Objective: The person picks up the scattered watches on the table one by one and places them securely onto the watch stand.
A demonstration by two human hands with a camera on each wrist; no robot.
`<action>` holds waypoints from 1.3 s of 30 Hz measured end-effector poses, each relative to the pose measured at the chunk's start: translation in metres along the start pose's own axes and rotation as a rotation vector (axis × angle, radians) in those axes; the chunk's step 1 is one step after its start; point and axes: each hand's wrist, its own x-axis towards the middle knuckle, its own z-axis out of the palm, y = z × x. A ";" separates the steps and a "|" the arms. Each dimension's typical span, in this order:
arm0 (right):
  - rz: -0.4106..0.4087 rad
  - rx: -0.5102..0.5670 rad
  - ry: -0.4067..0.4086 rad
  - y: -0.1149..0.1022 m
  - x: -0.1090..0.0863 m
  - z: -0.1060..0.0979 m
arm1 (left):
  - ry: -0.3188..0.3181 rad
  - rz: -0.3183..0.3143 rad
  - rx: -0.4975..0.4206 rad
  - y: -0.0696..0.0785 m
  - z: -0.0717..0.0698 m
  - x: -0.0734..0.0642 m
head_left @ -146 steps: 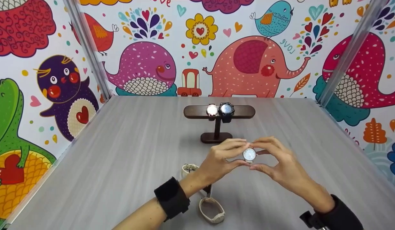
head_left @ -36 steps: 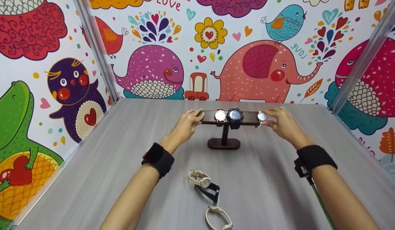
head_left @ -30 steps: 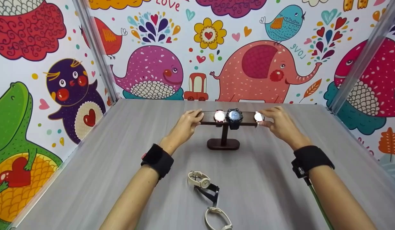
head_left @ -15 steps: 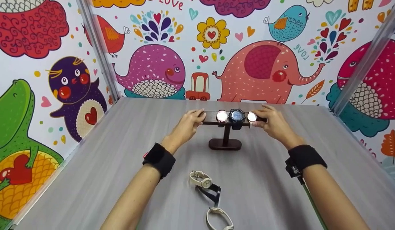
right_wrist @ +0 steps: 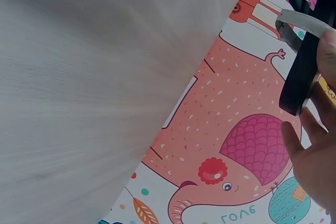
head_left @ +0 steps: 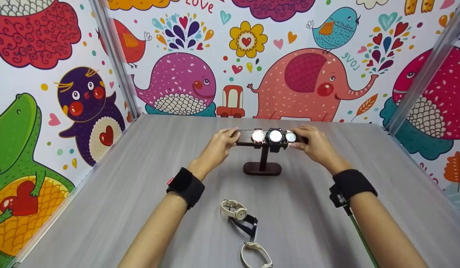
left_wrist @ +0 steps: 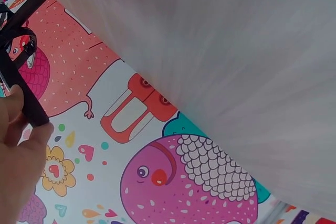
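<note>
A dark wooden watch stand [head_left: 245, 137] stands toward the back of the table, its crossbar bearing three watches. My left hand [head_left: 216, 147] grips the crossbar's left end; the left wrist view shows fingers and thumb around that dark bar [left_wrist: 27, 99]. At the other side my right hand [head_left: 317, 146] holds a small white-faced watch [head_left: 290, 136], strapped around the bar. Its pale strap [right_wrist: 305, 23] loops under the bar in the right wrist view, the thumb on it. Right beside it sits a chunky black watch [head_left: 275, 136], then a rose-rimmed watch [head_left: 258, 136].
On the table in front of the stand lie a cream watch [head_left: 240, 213], a black-strapped watch [head_left: 248, 227] and another cream watch [head_left: 255, 254] at the lower edge. Cartoon-printed walls [head_left: 237, 74] enclose the back and sides.
From between both hands, the white-faced watch has gone onto the bar's right end. My right hand has slid it left, up to the black watch. My left hand has taken the bar's left end.
</note>
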 end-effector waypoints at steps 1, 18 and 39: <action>0.006 0.001 -0.005 0.000 0.000 -0.001 | 0.004 0.005 0.002 0.000 0.000 0.000; 0.030 0.028 0.060 -0.031 -0.029 -0.010 | -0.043 0.017 0.070 0.024 -0.013 -0.023; -0.215 0.027 0.146 -0.079 -0.095 0.009 | -0.239 0.238 0.150 0.071 -0.028 -0.072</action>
